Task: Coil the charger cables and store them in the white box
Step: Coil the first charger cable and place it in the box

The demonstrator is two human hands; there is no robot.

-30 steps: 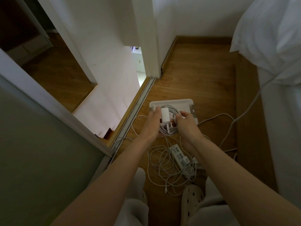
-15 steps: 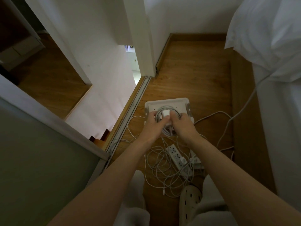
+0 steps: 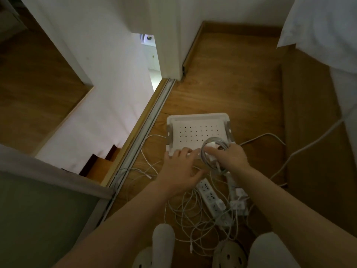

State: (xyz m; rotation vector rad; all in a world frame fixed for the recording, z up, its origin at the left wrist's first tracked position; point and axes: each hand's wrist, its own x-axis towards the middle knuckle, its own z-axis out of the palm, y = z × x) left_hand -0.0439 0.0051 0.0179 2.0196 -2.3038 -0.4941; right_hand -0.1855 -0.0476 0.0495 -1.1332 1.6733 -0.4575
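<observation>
A coiled charger cable (image 3: 203, 154) (a white adapter (image 3: 211, 145) tucked into its loop) is gripped by the right hand (image 3: 234, 159), fingers curled round it, over the near right corner of the white box (image 3: 197, 118). The box's perforated plastic bottom lies just ahead and left of the grip. The left hand (image 3: 178, 168) is held spread, fingertips at the near rim. Thin slack cables (image 3: 190, 217) are left tangled behind.

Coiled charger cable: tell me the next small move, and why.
Probably lower the coiled cable into the white box and let go. The right hand grips it over the box's near right corner, the perforated floor there looks bare, and the left hand lies open at the near rim.
</observation>
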